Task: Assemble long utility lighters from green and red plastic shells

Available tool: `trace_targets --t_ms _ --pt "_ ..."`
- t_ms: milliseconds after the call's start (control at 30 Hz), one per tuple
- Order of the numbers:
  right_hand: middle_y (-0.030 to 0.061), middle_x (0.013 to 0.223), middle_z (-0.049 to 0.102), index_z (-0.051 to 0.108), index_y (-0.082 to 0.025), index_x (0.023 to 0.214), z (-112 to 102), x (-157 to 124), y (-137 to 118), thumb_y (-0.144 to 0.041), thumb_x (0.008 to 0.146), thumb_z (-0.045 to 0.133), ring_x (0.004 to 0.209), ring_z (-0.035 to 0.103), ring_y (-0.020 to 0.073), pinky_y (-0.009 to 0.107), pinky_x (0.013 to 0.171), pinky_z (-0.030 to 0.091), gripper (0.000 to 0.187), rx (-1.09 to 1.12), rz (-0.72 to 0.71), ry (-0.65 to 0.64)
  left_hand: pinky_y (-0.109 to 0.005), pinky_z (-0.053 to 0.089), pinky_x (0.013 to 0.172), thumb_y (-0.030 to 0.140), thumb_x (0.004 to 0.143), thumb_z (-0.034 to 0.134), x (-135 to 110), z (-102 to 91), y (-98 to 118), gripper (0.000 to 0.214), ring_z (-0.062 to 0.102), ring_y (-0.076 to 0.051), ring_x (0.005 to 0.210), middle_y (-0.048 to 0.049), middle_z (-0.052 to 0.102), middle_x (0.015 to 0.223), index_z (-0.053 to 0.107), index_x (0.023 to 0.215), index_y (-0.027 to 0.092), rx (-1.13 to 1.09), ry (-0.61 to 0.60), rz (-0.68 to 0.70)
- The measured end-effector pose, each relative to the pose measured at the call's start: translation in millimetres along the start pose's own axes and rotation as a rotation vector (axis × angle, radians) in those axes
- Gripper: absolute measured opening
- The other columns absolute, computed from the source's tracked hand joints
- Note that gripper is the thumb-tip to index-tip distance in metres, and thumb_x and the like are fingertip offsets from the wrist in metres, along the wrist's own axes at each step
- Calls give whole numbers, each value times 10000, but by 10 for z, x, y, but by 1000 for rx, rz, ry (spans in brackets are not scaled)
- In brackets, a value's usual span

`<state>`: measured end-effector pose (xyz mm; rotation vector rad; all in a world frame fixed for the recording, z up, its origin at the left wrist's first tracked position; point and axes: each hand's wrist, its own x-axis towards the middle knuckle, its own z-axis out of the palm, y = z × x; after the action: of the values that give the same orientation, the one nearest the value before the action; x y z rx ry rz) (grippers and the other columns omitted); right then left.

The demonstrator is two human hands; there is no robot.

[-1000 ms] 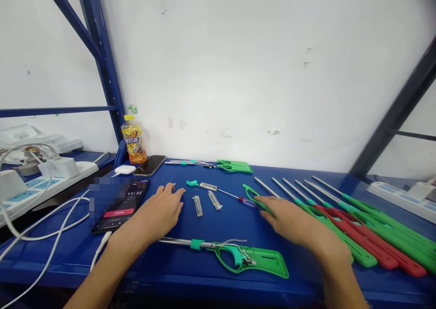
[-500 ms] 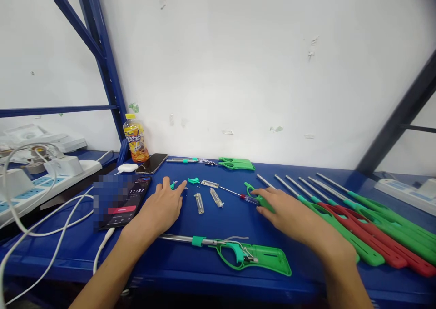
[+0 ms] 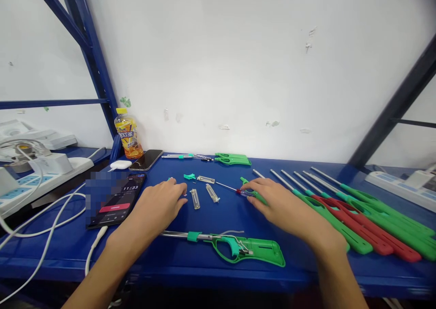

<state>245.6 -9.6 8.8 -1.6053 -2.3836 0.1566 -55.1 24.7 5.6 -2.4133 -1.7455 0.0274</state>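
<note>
My left hand (image 3: 165, 202) lies low over the table with its fingers curled together at a tiny part; what they pinch is hidden. A bit of teal plastic shows just beyond its fingertips. My right hand (image 3: 275, 200) reaches over the end of a screwdriver (image 3: 239, 191), thumb and forefinger apart on either side of its clear handle. Under that hand a green shell piece (image 3: 244, 181) is partly covered. Between the hands lie clear lighter fuel tanks (image 3: 195, 199) and a teal trigger piece (image 3: 189, 176). In front sits an opened lighter (image 3: 252, 250) with its wires and metal tube exposed.
Several long green and red lighters (image 3: 361, 218) lie at the right. Tubes with wires (image 3: 187, 156) and green shells (image 3: 235, 158) lie at the back. A lit phone (image 3: 119, 202), a dark phone (image 3: 146, 160), a drink bottle (image 3: 128, 134) and white cables (image 3: 47, 236) occupy the left.
My left hand's fingers have drawn in from a stretched pose and curled. My right hand has shifted slightly left, from the green shell toward the screwdriver handle. The view has turned a little.
</note>
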Motion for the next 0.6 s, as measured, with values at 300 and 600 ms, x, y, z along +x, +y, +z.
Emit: trace_targets --t_ms 300,600 --pt "91 1326 704 694 -262 1335 11 -6 -7 -318 1060 451 1259 631 301 516 1112 486 370 31 -24 32 -344 477 713 190 1055 514 100 157 -62 173 720 -315 1011 -115 696 1160 659 1141 231 -9 2 65" --pt "102 1351 699 687 -239 1354 -11 -6 -60 -321 1063 443 1285 620 309 537 1119 482 389 25 -15 3 -333 434 643 117 1047 383 119 165 -55 265 691 -267 852 -85 668 991 624 994 211 -19 20 92"
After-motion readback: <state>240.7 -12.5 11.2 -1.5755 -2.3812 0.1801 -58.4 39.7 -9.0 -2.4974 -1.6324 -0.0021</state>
